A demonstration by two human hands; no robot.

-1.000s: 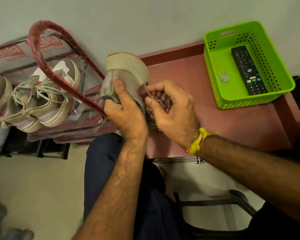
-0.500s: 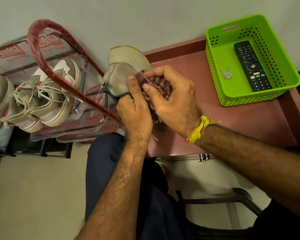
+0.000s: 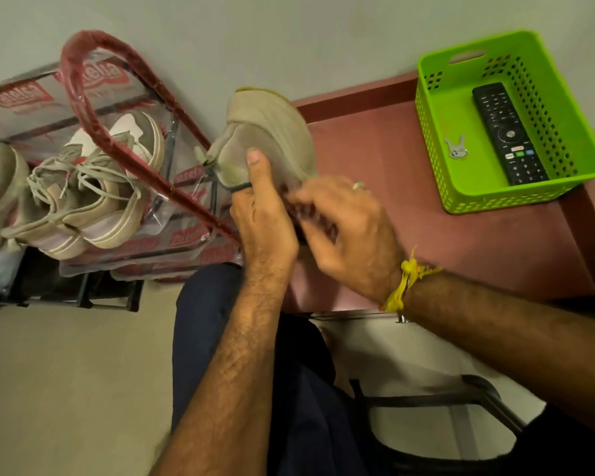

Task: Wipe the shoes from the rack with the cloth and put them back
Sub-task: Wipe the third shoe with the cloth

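Over our maroon surface (image 3: pixel 461 242), our left hand (image 3: pixel 261 221) grips a beige canvas shoe (image 3: pixel 272 132); our right hand (image 3: pixel 351 231), fingers curled, holds a striped maroon cloth (image 3: pixel 310 214) against it.

left hand (image 3: pixel 261 221): gripping, thumb up | right hand (image 3: pixel 347 231): fingers curled, blurred

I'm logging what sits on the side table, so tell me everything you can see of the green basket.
The green basket is bright lime plastic, rectangular with rounded corners, its walls pierced by rows of small holes and a slot handle cut in the far wall. It stands upright on the reddish-brown table, near the wall at the table's far right. Inside, lying flat on its floor, are a black remote control and a small silvery metal piece. Neither hand touches it.
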